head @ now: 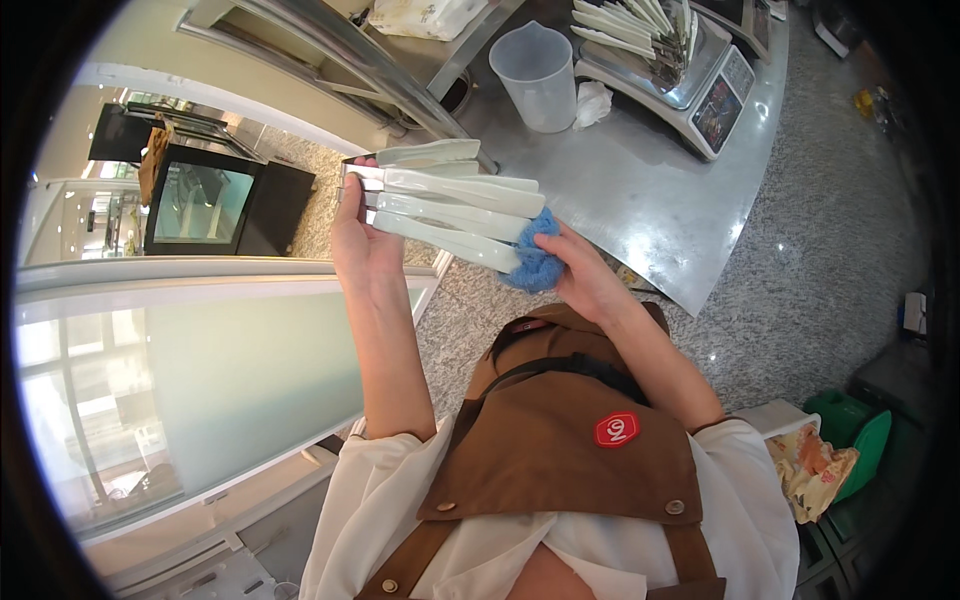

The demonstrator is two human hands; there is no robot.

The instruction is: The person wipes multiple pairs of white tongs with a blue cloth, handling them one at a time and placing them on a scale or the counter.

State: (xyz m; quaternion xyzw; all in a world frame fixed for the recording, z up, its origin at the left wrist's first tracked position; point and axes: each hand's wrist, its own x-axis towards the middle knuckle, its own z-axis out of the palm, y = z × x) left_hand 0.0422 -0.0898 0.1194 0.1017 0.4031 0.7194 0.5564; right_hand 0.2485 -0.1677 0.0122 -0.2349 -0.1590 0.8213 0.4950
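Observation:
My left hand [367,232] grips several serving tongs [457,187] together at their metal ends. Their long, pale plastic arms fan out to the right, in mid-air between my hands. A crumpled blue cloth [534,259], perhaps a mesh scrubber, is in my right hand [589,274]. It is pressed around the free tips of the lower tongs, hiding them. The upper tongs stick out clear of the cloth. Behind, a pile of similar pale utensils [637,30] lies on a digital scale [694,97].
A steel table [637,202] stands ahead, its corner pointing towards me. On it are a translucent measuring jug [536,82] and a crumpled white tissue [594,105]. A frosted glass panel [255,375] runs along my left. A green bin [851,435] and a printed bag [810,469] are at lower right.

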